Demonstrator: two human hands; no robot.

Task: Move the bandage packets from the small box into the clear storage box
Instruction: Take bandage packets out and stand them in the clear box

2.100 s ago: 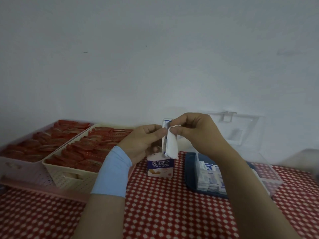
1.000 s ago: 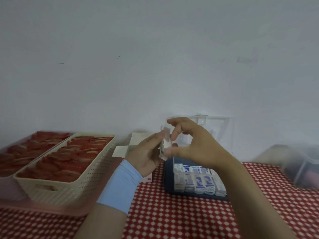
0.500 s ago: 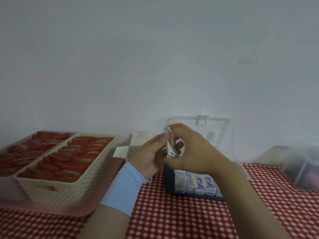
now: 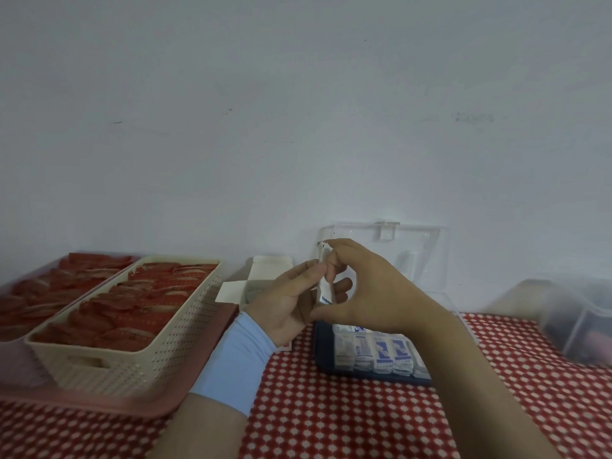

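Observation:
A white bandage packet (image 4: 324, 279) with blue print stands upright between my hands, above the table. My right hand (image 4: 367, 289) pinches it from the right, with the index finger curled over its top. My left hand (image 4: 288, 303), with a light blue wristband, holds it from the left with thumb and fingers. Behind my left hand stands the small white box (image 4: 261, 279) with its flaps open. The clear storage box (image 4: 374, 354) lies below my right wrist, its lid (image 4: 407, 246) raised against the wall, a row of packets inside.
A cream perforated basket (image 4: 132, 356) of red packets sits on a pink tray (image 4: 109, 402) at the left, beside another filled tray (image 4: 43, 286). A frosted plastic container (image 4: 576, 323) stands at the right. The table has a red and white patterned cloth (image 4: 331, 419).
The packet came up out of the small box and both hands carried it right, over the clear box. In the last half second the hands barely moved.

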